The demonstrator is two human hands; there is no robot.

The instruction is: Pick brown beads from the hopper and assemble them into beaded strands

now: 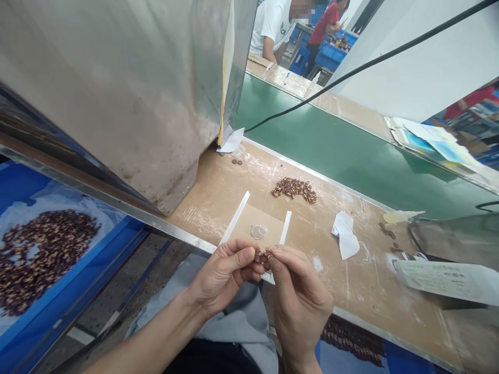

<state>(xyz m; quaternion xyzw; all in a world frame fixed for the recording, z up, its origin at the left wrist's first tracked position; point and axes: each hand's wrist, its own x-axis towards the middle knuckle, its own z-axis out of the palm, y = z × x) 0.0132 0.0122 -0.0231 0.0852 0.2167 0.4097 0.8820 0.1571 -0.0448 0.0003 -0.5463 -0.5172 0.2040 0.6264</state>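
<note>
My left hand (233, 267) and my right hand (298, 291) meet above the near edge of the table. Between their fingertips is a small cluster of brown-and-gold pieces (264, 255), pinched from both sides; its exact kind is too small to tell. Just beyond the fingers, a small transparent round item (258, 231) lies on the tabletop between two white tape strips (235, 218). Farther back sits a loose heap of similar brown-and-gold pieces (294, 189).
A large metal housing (117, 88) rises at the left. Behind the table runs a green conveyor belt (331, 140), crossed by a black cable (351, 70). A blue bin (78, 278) with many pieces stands lower left. White paper (346, 236) lies right. Two people (273, 31) are beyond.
</note>
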